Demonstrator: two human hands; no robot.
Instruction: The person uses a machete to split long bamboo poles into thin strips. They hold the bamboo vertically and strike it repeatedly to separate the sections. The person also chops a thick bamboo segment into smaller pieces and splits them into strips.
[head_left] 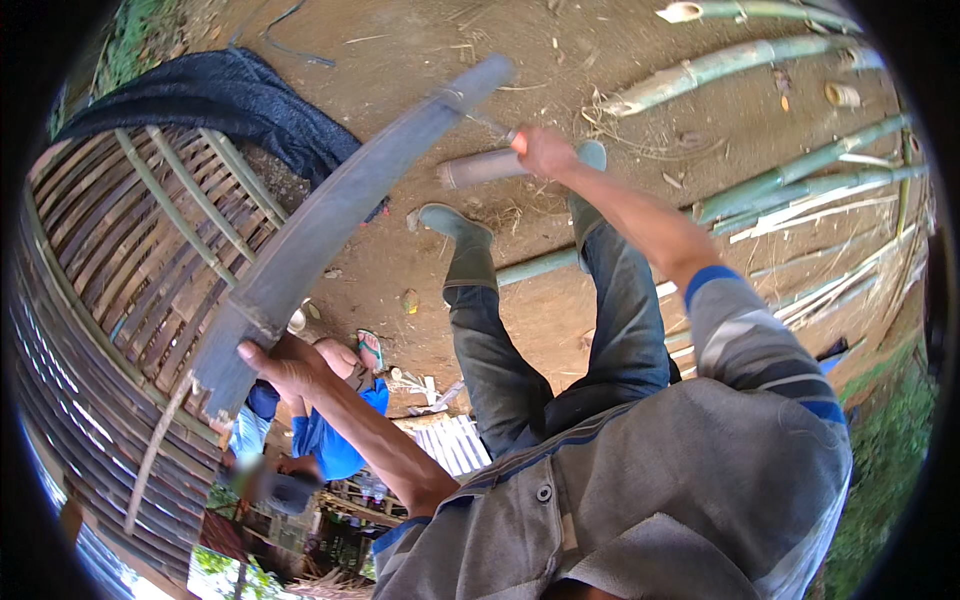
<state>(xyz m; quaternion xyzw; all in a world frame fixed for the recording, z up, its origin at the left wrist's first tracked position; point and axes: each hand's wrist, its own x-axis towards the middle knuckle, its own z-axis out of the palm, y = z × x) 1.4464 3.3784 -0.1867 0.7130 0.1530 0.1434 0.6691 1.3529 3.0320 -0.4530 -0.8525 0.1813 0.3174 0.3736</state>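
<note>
My left hand [285, 368] grips a long, wide grey bamboo piece [335, 215] near its lower end, thumb on the upper side. The piece slants up and away to the right, its far end raised in front of me. In my right hand [548, 155], closed round an orange handle, is a knife [492, 124]. Its thin blade meets the bamboo's edge near the far end; motion blurs it, so I cannot tell how deep it sits. Below the blade, a short brown bamboo section [482, 168] lies on the ground by my boots [460, 235].
At the left stands a slatted bamboo platform [130, 260] with a black cloth [240, 100] at its far corner. A person in blue [340, 440] sits close beyond my left arm. Green bamboo poles [790, 185] and split strips lie to the right on the dirt ground.
</note>
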